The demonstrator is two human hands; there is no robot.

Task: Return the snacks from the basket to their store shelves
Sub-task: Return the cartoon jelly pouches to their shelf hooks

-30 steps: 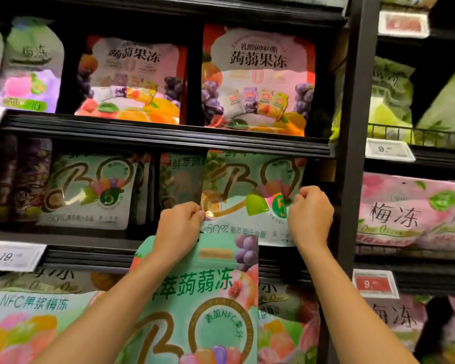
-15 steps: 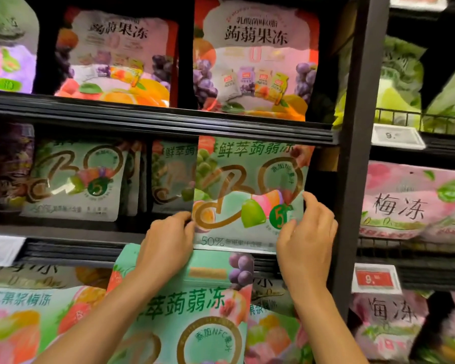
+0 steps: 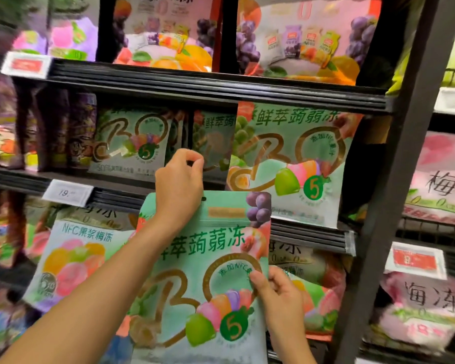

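Currently held: one green jelly pouch [image 3: 208, 274], upright, in front of the shelf edge [image 3: 307, 237] below the middle shelf. Left hand [image 3: 179, 185] curls over the pouch's top left corner, gripping it. Right hand [image 3: 279, 292] pinches the pouch's right edge, thumb on its front. Shelved just above: a matching green pouch [image 3: 292, 164], upright on the middle shelf. White price tag [image 3: 67, 192] to the left.
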